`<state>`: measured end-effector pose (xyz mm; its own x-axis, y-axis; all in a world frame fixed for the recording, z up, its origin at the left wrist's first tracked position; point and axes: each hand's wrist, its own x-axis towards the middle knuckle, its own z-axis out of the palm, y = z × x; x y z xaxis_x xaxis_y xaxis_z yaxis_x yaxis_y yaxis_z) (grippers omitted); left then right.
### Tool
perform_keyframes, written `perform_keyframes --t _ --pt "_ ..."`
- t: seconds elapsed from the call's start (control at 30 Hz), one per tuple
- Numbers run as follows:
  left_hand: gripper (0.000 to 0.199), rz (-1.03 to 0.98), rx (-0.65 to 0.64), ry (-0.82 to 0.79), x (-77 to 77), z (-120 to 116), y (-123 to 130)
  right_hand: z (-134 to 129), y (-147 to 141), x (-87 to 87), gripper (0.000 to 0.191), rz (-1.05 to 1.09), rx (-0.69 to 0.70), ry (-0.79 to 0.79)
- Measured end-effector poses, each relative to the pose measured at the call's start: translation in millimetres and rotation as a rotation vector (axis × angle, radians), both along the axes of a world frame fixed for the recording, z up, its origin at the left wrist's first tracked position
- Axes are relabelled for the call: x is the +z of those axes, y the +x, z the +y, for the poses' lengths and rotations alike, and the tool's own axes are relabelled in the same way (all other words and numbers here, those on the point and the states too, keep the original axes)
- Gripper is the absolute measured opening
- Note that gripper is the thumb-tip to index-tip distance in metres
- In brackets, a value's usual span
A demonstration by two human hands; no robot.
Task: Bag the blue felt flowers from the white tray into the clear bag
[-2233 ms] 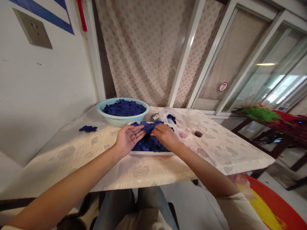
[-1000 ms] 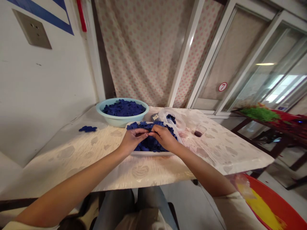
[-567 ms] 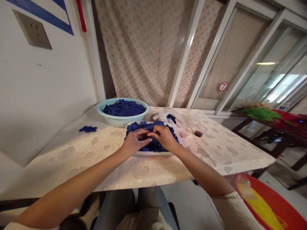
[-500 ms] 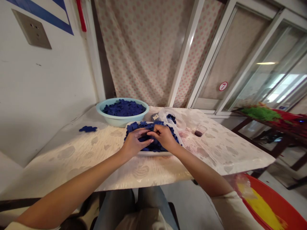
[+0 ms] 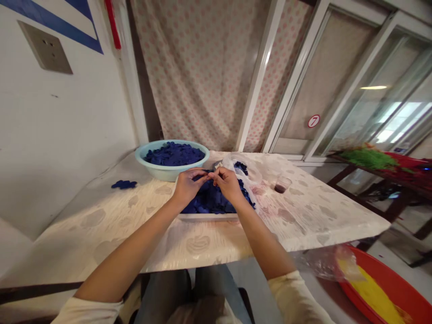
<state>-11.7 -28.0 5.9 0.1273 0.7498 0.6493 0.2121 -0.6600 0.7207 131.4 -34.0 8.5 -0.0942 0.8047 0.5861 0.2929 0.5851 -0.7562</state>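
My left hand (image 5: 187,186) and my right hand (image 5: 227,181) are raised over the far part of a white rectangular tray (image 5: 207,217), their fingertips pinched together. A small dark-blue piece (image 5: 204,171) seems held between them, though the fingers hide most of it. The tray holds a heap of round dark-blue pieces (image 5: 211,202), felt or paper, partly hidden under my hands. A crumpled clear plastic bag (image 5: 248,180) with similar pieces inside touches my right hand's side of the tray.
A pale blue plastic basin (image 5: 158,174) full of the same pieces stands behind the tray. A small blue cluster (image 5: 123,184) lies on the patterned tablecloth (image 5: 297,220) at left. A cup (image 5: 282,184) holds dark liquid. An orange-red basin (image 5: 378,288) sits on the floor at right.
Both hands have lifted toward the far edge of the tray, and their fingertips stay pinched together. More of the pile shows below them. My view has tilted slightly.
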Motion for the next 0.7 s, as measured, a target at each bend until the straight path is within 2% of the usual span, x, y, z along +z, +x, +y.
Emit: perform_keyframes --t 0.1,0.27,0.37,0.5,0.6,0.7 --pt "0.02 -0.054 0.02 -0.053 -5.7 4 -1 0 6 -2.5 0.036 -0.082 -0.104 0.066" --pt "0.023 -0.082 0.091 -0.147 -16.2 13 -8 4 29 -9.2 0.03 -0.24 -0.503 0.125" --pt "0.024 -0.049 0.093 -0.162 -17.1 16 -13 7 42 -10.8 0.022 -0.305 -0.64 0.113" --pt "0.022 0.001 0.095 -0.154 -16.2 12 -16 5 47 -10.5 0.033 -0.294 -0.612 0.192" --pt "0.022 0.054 0.082 -0.135 -15.5 8 -18 -1 43 -8.7 0.029 -0.299 -0.54 0.224" --pt "0.026 0.146 0.104 -0.045 -14.2 5 -20 -7 39 -6.4 0.023 -0.309 -0.503 0.24"
